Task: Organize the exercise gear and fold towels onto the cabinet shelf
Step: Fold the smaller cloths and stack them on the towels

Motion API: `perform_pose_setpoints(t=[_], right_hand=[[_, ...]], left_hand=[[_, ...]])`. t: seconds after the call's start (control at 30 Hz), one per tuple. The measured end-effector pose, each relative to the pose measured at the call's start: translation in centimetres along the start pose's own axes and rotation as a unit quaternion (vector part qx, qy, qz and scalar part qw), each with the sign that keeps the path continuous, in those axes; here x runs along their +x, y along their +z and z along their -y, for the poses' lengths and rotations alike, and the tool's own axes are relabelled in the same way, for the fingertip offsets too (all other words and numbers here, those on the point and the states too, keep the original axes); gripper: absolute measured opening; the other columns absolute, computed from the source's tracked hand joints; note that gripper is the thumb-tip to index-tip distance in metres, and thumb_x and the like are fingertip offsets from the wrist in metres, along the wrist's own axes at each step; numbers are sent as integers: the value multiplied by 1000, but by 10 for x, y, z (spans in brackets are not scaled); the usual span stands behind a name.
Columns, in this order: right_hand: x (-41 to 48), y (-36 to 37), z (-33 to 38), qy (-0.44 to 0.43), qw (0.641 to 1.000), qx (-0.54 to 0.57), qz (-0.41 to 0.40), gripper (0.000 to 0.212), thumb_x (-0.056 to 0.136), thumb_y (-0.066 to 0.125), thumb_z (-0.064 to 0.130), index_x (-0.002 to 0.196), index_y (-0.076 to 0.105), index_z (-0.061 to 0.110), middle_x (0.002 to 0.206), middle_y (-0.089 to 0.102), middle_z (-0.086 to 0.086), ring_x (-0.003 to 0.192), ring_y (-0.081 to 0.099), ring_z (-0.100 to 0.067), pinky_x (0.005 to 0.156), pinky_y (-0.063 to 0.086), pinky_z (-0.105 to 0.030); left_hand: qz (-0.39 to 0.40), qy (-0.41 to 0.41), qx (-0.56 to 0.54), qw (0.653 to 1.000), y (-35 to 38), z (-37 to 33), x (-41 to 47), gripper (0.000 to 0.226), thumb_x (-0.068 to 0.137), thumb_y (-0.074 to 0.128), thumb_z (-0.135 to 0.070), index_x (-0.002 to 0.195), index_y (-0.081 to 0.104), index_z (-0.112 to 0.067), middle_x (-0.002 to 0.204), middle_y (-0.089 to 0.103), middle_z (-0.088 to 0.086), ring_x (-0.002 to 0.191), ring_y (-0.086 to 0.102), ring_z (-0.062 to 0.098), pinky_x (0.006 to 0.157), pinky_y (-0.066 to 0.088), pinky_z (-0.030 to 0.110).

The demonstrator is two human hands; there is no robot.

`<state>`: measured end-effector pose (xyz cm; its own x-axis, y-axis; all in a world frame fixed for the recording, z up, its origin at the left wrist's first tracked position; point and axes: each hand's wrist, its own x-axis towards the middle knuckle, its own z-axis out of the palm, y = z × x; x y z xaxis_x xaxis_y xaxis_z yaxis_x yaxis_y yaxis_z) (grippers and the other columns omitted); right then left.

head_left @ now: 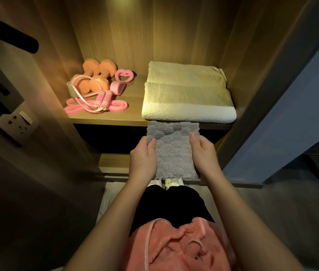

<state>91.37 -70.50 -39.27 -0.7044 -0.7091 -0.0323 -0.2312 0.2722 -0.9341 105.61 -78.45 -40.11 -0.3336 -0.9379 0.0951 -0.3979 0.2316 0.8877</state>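
A: What is the largest element?

B: The wooden cabinet shelf point(103, 119), lit from above. On its right half lies a folded pale towel point(188, 94), flat, its white band along the front edge.

A: And the item being handled?

B: A folded grey towel point(174, 151), held level in front of the shelf. Its far edge reaches the shelf's front, just below the pale towel.

A: How is it gripped?

B: The left hand point(143, 155) pinches its left edge and the right hand point(203, 153) its right edge. Each has the thumb on top and the fingers hidden beneath.

A: The smaller items?

B: On the shelf's left half: two orange dumbbells point(94, 75), a pink resistance band point(115, 107), a jump rope point(102, 98) with pink handles, and a pink heart-shaped ring point(124, 75), clustered and touching.
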Motion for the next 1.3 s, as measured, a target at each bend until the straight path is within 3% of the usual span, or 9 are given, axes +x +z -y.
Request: perform_pose_setpoints(t=[0.1, 0.2, 0.33, 0.47, 0.6, 0.67, 0.9, 1.13, 1.3], right_hand=[[17, -3, 2, 77, 990, 63, 96, 45, 100, 47, 42, 108, 59, 0, 104, 62, -20, 97, 63, -30, 85, 50, -43], [36, -1, 3, 85, 981, 91, 146, 20, 97, 55, 33, 112, 56, 20, 111, 66, -2, 102, 66, -19, 90, 53, -38], [78, -2, 11, 42, 985, 125, 107, 31, 97, 59, 25, 127, 51, 21, 118, 66, 1, 103, 67, -14, 90, 55, -35], [135, -5, 15, 55, 981, 168, 84, 38, 95, 62, 26, 130, 50, 18, 124, 65, -3, 106, 66, -16, 93, 54, -36], [201, -5, 17, 139, 943, 258, 156, 63, 86, 73, 12, 140, 43, 20, 109, 74, 0, 94, 73, -19, 68, 58, -32], [234, -1, 21, 154, 937, 276, 148, 79, 84, 72, 3, 148, 34, 27, 119, 68, 1, 100, 69, -22, 77, 58, -40], [318, 18, 33, 76, 951, 269, 129, 44, 93, 57, -5, 125, 50, 25, 112, 63, 10, 94, 69, -15, 68, 56, -32], [373, 39, 38, 72, 957, 269, 79, 42, 91, 60, -6, 121, 53, 23, 110, 63, 7, 90, 64, -12, 67, 54, -34], [392, 54, 38, 78, 980, 182, 1, 58, 85, 70, -2, 137, 48, 9, 128, 58, -8, 110, 60, -27, 89, 55, -46]], left_hand=[[-12, -61, -82, 995, 3, -3, 19, 29, 103, 43, -32, 81, 54, -15, 76, 55, -2, 68, 50, 9, 62, 39, 29], [-2, -63, -72, 995, 6, -9, 45, 32, 103, 40, -36, 100, 63, -13, 93, 65, 3, 87, 61, 17, 72, 47, 29], [106, -141, -179, 968, 10, -24, 93, 34, 99, 48, -43, 114, 60, -15, 108, 69, 5, 98, 67, 21, 86, 55, 41], [199, -161, -238, 937, 18, -28, 143, 36, 92, 65, -22, 122, 47, -20, 107, 71, 11, 93, 70, 22, 84, 56, 44], [135, -140, -215, 957, 37, -27, 204, 45, 92, 65, -14, 131, 43, -15, 106, 67, 12, 76, 65, 20, 65, 53, 34], [111, -136, -220, 960, 45, -28, 237, 47, 92, 65, -12, 134, 42, -13, 110, 61, 14, 77, 61, 20, 60, 50, 30], [96, -88, -327, 936, 80, -40, 322, 33, 96, 47, 10, 123, 43, -7, 85, 61, 12, 60, 67, 15, 53, 57, 23], [45, -99, -335, 936, 101, -36, 376, 37, 97, 44, 13, 133, 46, 6, 64, 61, 8, 40, 58, 8, 44, 51, 21], [-8, -120, -279, 953, 106, -30, 397, 47, 95, 55, 4, 140, 42, 1, 105, 66, 22, 63, 67, 11, 66, 56, 25]])
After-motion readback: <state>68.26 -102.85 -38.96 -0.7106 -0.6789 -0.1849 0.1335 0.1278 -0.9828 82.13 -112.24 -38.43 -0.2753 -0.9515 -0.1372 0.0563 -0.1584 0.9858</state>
